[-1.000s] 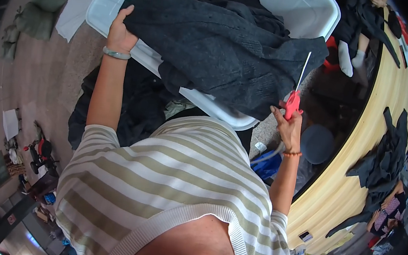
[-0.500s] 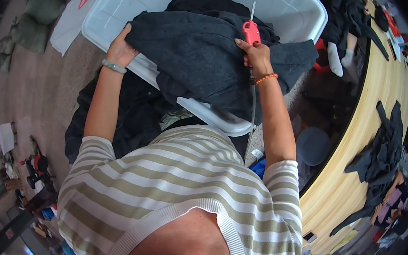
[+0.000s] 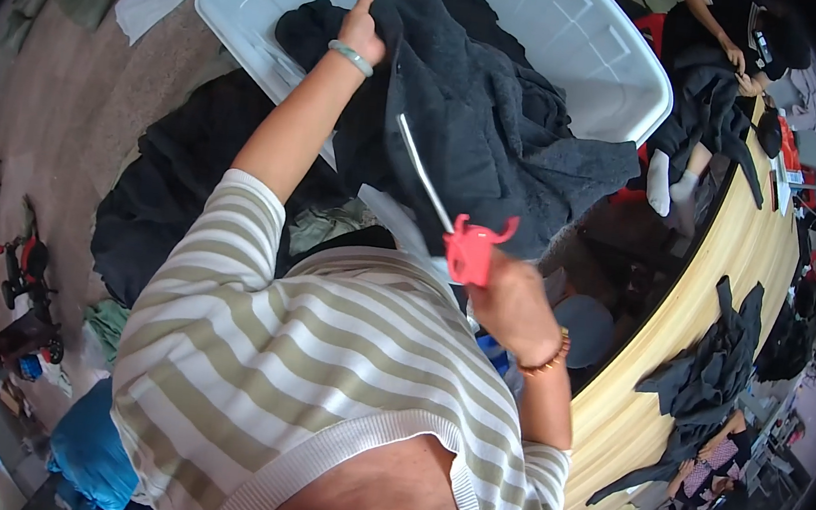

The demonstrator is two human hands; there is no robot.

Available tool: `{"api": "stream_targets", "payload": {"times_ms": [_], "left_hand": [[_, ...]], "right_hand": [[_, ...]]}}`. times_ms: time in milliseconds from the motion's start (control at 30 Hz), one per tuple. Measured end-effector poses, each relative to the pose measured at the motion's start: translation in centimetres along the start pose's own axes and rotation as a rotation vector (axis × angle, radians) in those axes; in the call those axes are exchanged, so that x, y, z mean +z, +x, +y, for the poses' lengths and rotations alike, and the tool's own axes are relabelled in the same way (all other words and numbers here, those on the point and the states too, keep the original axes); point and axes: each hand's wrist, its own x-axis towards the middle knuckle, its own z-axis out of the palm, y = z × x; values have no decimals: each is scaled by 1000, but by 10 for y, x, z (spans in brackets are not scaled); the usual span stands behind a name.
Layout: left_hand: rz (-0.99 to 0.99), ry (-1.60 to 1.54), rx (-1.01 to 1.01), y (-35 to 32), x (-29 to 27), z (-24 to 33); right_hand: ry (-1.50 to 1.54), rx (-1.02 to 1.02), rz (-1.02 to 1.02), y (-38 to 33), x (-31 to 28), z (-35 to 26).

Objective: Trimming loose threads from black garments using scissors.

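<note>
Gripping dark garment point(image 3: 482, 133) over bin rim point(image 3: 249, 56)

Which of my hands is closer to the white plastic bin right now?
Left. Your left hand grips the dark garment draped over the white plastic bin, right above its opening. Your right hand holds a red-handled tool back near your chest, short of the bin.

- bin point(image 3: 593, 44): white
- garment point(image 3: 502, 135) in it: dark charcoal
- tool point(image 3: 472, 247): red handle, silver blade
- shirt point(image 3: 315, 365): olive and white stripes
- bracelet point(image 3: 352, 56): pale green
- table point(image 3: 716, 290): light wood
</note>
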Motion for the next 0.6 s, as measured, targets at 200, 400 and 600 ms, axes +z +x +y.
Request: {"api": "stream_targets", "payload": {"times_ms": [200,400,600], "left_hand": [[255,679,188,-93,-9,-26],[-53,802,-44,-113,-53,-15],[30,548,-61,-125,-51,3]], "right_hand": [[-514,324,135,-31,46,39],[-571,457,105,-44,39,52],[-282,194,443,-3,28,27]]}}
